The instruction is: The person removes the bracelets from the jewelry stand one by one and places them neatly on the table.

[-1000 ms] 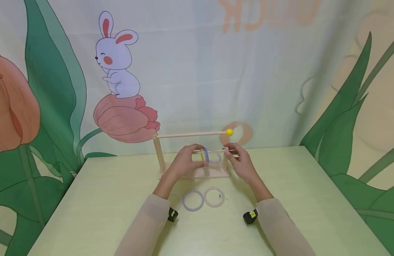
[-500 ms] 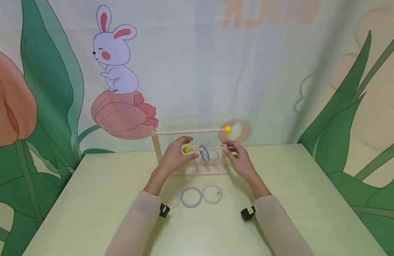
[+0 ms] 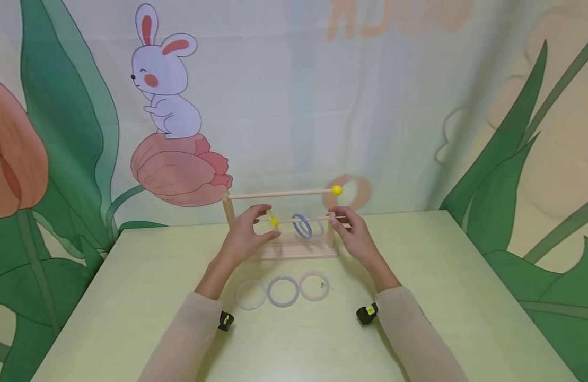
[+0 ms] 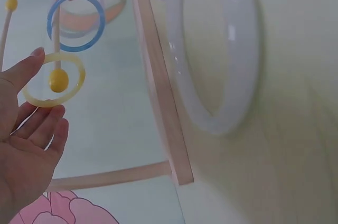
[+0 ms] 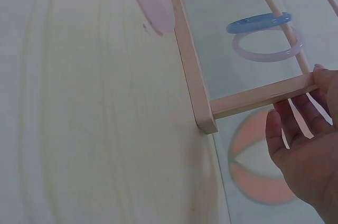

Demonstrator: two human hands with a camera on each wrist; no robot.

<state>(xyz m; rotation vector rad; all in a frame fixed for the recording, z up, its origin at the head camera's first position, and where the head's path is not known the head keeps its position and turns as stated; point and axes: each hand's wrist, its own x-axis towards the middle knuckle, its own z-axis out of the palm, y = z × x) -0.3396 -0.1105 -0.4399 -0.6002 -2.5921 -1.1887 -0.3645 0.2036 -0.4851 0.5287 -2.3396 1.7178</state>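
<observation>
My left hand (image 3: 246,231) pinches a yellow ring (image 4: 81,73) between thumb and fingers. It is at the ball end of the stand's lower rod, and the yellow ball (image 4: 58,81) shows inside its outline in the left wrist view. Farther along that rod hang a blue ring (image 5: 253,24) and a pale purple ring (image 5: 264,57). With thumb and fingers, my right hand (image 3: 353,233) grips the top of the short post (image 5: 259,96) of the wooden stand (image 3: 298,253), where the lower rod is fixed.
Three pale rings lie in a row before the stand: a whitish ring (image 3: 251,308), a lilac ring (image 3: 282,305) and a pinkish ring (image 3: 314,300). Above the hands runs the upper rod (image 3: 281,194), tipped by a yellow ball (image 3: 337,190). A printed curtain (image 3: 274,106) hangs behind the table.
My left hand has moved left along the lower rod with the yellow ring, away from the blue ring to the ball end. The right hand still grips the short post.
</observation>
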